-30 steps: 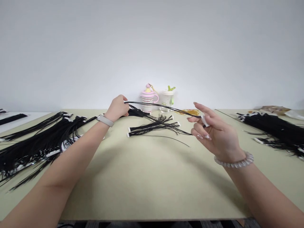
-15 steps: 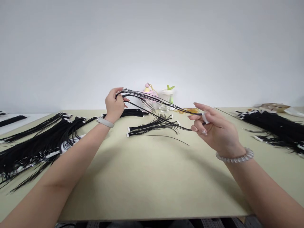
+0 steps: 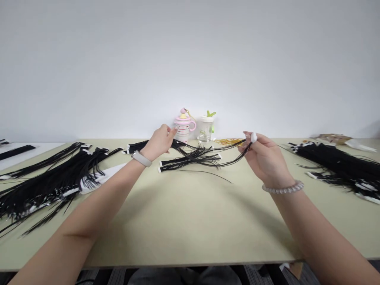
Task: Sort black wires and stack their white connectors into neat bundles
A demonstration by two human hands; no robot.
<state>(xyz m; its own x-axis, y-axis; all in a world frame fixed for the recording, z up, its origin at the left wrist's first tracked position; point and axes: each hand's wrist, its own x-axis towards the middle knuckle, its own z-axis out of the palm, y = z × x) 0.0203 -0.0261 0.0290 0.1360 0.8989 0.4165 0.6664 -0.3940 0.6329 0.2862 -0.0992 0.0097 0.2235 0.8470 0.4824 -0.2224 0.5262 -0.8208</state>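
Note:
My right hand (image 3: 264, 158) pinches a small white connector (image 3: 253, 137) between its fingertips. A loose bunch of thin black wires (image 3: 213, 152) runs from that connector down and left, across the table. My left hand (image 3: 158, 142) hangs just above the far end of these wires, fingers apart, and seems to hold nothing. Beneath the loose wires lies a flat bundle of black wires with white end strips (image 3: 190, 162). A further black bundle (image 3: 139, 147) lies just beyond my left hand.
Large piles of black wires with white ends lie at the left (image 3: 50, 186) and right (image 3: 335, 168) of the pale green table (image 3: 190, 221). A pink cup (image 3: 184, 126), a clear bottle (image 3: 206, 129) and rubber bands (image 3: 228, 141) stand by the wall.
My left hand has let go of the wires and moved lower and to the right. The wires have dropped from the air towards the table. My right hand still pinches the connector.

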